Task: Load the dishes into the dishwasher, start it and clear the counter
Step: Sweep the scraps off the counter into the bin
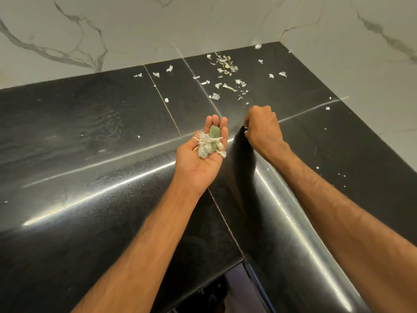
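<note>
Hands: both over the black tabletop (90, 154), near the bend of its L shape, close together but not touching.
Left hand (200, 157): palm up, fingers straight and together, lightly cupped. It carries a pile of peels (207, 146) with a green leaf (214, 132) lying across the palm and finger bases. Nothing pinched.
Right hand (262, 129): back up, fingers curled into a loose fist. Fingertips pinch a small white scrap (246, 131) on the side facing the left hand. Cannot tell if the hand touches the tabletop.
Forearms: both bare, reaching in from the near edge. Left one runs roughly straight ahead, right one angles in from the right.
Loose peels (225, 68): thickest cluster near the far right corner of the tabletop, beyond the right hand. Single bits lie along the far edge and right edge, with a few small specks near the right forearm.
Tabletop edges: far edge meets the marbled back wall (135, 37), right edge meets the right wall (361, 75), and the two join at the far right corner. The near edge makes an inner corner below the forearms, with a dark gap (232, 288) under it.
Open room: wide glossy stretch of tabletop left of the left hand, carrying only a few specks. Another broad stretch lies between the hands and the near edge.
Seams (165, 105): thin lines cross the slab, two running from the far edge toward the hands.
</note>
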The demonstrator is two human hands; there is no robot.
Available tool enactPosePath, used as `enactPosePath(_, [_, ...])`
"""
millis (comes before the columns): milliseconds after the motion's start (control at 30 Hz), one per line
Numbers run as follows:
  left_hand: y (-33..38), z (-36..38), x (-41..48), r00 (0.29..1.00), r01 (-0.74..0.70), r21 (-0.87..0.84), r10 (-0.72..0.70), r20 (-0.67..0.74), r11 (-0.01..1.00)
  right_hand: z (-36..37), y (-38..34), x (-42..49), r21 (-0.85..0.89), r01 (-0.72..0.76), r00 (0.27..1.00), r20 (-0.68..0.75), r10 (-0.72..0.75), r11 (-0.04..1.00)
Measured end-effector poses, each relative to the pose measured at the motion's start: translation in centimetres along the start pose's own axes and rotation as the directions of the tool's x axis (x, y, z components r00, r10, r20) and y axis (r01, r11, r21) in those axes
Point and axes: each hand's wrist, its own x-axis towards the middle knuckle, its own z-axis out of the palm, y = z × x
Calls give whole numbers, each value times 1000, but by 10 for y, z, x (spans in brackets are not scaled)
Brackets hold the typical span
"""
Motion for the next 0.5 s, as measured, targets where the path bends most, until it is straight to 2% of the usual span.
enactPosePath(67, [-2,-3,-10,1000,11,1,-11,-10,1000,1,-4,-17,-1,18,1000,12,-18,1000])
enactPosePath(133, [-6,-8,-22,999,24,10,-24,-29,1000,0,-5,-40,95,11,999,36,-14,995])
enactPosePath(200, [-11,-14,-36,998,37,23,-36,-44,999,-6,-3,-70,270,-88,995,76,70,959])
enactPosePath(267, [-18,-21,-53,997,52,49,-49,-51,997,-17,-2,-108,470,-238,971,116,208,850])
enactPosePath(300, [-21,-25,-61,997,65,61,-62,-53,996,-25,-3,-130,584,-312,948,144,282,749])
enactPosePath(367, [-28,-33,-76,994,96,90,-90,-67,991,-39,-7,-171,810,-422,882,262,392,408])
enactPosePath(433, [-38,-41,-92,991,115,117,-107,-78,986,-51,-12,-209,888,-455,823,394,410,61])
enactPosePath(500, [-49,-48,-110,991,119,135,-110,-76,984,-58,-19,-242,891,-433,794,450,408,-138])
